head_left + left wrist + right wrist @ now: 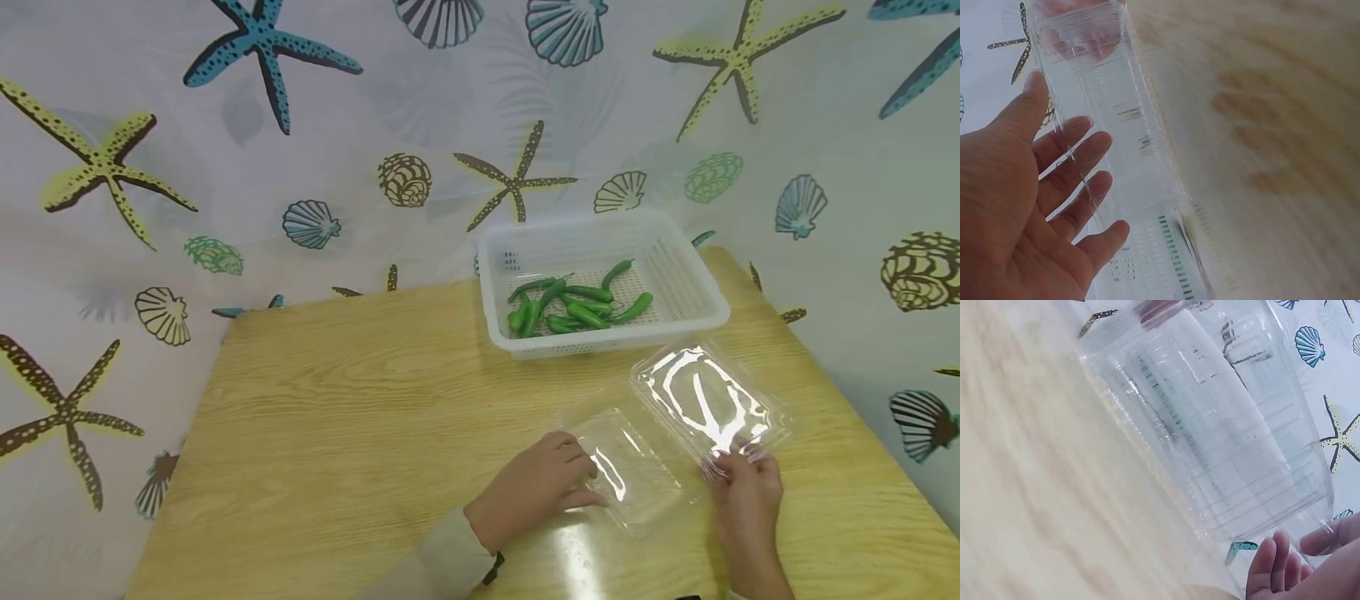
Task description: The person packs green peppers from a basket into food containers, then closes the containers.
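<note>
A clear plastic clamshell box lies unfolded on the table's right part, its left half (637,475) beside its shinier right half (701,400). At the left half's outer edge is my left hand (532,487), its fingers loosely spread. In the left wrist view these fingers (1094,147) overlap the clear wall, with the thumb up along the rim. My right hand (750,496) pinches the near edge of the right half. In the right wrist view, thumb and fingers (1264,565) stand on either side of a clear corner.
Behind the box stands a white perforated plastic basket (498,329) with several green chili peppers (585,308) in it. The wooden table (337,417) meets a shell-and-starfish patterned cloth (450,108) at the back and sides.
</note>
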The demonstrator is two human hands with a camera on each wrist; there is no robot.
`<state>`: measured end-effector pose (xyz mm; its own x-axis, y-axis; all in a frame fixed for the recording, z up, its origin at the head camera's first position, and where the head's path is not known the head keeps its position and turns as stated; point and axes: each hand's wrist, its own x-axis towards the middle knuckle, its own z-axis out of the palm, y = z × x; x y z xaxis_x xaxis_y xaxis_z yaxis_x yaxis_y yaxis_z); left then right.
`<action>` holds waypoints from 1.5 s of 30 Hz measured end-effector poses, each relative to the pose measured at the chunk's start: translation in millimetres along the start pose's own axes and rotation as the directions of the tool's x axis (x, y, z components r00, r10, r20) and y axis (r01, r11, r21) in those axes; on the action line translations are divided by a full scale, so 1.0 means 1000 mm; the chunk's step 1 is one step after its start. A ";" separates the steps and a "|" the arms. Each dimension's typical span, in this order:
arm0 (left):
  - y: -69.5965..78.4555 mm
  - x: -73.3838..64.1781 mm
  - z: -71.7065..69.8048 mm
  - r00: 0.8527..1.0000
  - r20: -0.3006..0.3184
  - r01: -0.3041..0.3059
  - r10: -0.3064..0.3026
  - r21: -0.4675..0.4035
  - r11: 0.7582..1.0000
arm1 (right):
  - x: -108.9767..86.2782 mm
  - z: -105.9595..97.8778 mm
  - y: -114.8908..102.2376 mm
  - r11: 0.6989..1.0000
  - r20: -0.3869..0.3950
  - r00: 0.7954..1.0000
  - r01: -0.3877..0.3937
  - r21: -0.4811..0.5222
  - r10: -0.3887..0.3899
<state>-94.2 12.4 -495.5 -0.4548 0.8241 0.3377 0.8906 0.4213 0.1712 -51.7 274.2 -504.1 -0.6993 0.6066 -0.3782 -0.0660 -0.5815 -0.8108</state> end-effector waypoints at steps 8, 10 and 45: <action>-0.010 -0.023 -0.016 1.000 -0.002 -0.013 0.013 -0.028 1.000 | -0.012 0.009 0.007 0.976 0.152 0.987 -0.016 -0.216 0.050; -0.012 -0.030 -0.021 1.000 0.010 0.000 0.001 -0.022 1.000 | -0.014 0.011 0.009 0.963 0.229 0.971 -0.004 -0.270 0.068; -0.052 -0.155 -0.059 0.832 0.030 0.548 -0.554 -0.207 0.811 | -0.074 0.074 0.089 0.807 0.540 0.763 0.041 -0.589 0.355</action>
<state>-70.3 -159.3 -502.3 -0.8721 0.4630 0.1584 0.4730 0.7145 0.5156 -58.1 137.4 -515.2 -0.9414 -0.0369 -0.3353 0.3373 -0.1253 -0.9330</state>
